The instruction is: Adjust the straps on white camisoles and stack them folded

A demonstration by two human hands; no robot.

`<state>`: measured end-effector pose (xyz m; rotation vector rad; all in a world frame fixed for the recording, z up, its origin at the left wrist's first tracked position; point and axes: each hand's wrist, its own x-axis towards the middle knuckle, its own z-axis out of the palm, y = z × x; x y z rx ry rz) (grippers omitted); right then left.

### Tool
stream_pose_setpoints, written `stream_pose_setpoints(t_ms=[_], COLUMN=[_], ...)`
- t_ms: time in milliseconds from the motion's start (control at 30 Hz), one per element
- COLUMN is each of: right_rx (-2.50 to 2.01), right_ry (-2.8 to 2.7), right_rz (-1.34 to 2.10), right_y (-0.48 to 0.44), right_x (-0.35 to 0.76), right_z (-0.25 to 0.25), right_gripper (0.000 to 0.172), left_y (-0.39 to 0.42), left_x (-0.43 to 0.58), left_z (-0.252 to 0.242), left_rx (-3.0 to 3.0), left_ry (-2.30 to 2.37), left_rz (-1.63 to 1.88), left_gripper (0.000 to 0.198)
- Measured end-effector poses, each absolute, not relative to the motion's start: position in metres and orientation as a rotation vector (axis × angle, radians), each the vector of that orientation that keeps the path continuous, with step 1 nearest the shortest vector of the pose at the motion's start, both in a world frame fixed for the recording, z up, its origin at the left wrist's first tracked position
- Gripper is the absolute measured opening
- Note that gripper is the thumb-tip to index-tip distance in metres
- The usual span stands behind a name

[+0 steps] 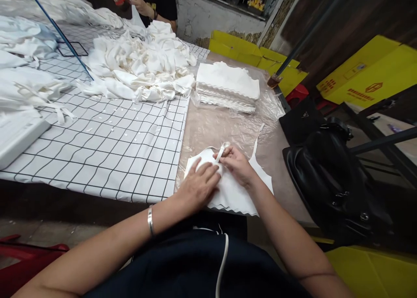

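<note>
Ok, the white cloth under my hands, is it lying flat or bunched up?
Flat: the white cloth lies spread on the plastic sheet, left hand pressing it down, right hand pinching its strap up.

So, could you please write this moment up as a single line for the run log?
left hand flat on white fabric piece | right hand pinching its strap | folded stack behind | black bag at person's right

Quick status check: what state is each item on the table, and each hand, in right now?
white piece: lying flat, under both hands.
strap: looped, lifted off the white piece.
left hand: open, pressing flat on the white piece.
right hand: pinching the strap.
folded stack: neat, untouched.
loose heap: jumbled.
black bag: slumped, untouched.
</note>
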<state>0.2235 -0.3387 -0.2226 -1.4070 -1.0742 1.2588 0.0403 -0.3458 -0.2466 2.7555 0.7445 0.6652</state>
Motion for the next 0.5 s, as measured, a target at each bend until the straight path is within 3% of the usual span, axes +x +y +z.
stream_pose_setpoints(t_ms=[133, 333, 500], right_rx=[-1.338, -1.506, -1.761], right_ry=[-0.708, -0.678, -0.964], right_rz=[1.486, 1.55, 1.316], right_y=[-0.296, -0.223, -0.208], right_x=[0.226, 0.228, 0.224], right_z=[-0.199, -0.178, -0.193], right_gripper=[0.023, 0.02, 0.023], left_y=[-0.359, -0.357, -0.358], left_x=[0.028, 0.019, 0.016], left_z=[-0.264, -0.265, -0.267], left_rx=[2.837, 2.844, 2.865], left_ry=[0.442, 0.339, 0.317], left_rz=[0.425, 0.301, 0.298], left_gripper=[0.053, 0.059, 0.065])
